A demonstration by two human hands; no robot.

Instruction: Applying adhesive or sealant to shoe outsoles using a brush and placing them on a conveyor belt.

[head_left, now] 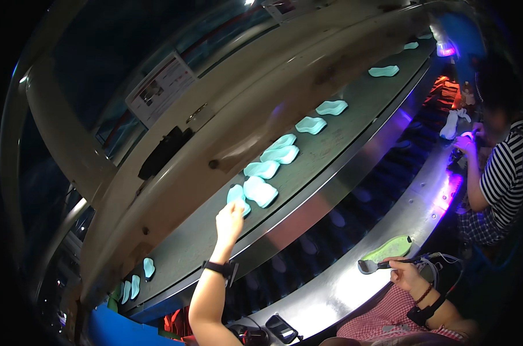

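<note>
My left hand [231, 222] reaches out over the conveyor belt. Its fingers are closed on the near edge of a pale turquoise shoe sole [235, 194]. Against that sole lies another turquoise sole [260, 192], and several more trail up the belt toward the far right. In my right hand [405, 273] is a dark-handled brush [368, 266], its wide head pointing left. Just beyond the brush, a yellow-green sole [389, 248] rests on the metal ledge, partly behind my right hand and the brush.
The dark conveyor belt [307, 167] runs diagonally, with a metal rail [296, 222] along its near side. A black phone-like device [281, 328] sits on the curved metal ledge [330, 297]. At right, a person in a striped shirt [500, 167] works under purple light.
</note>
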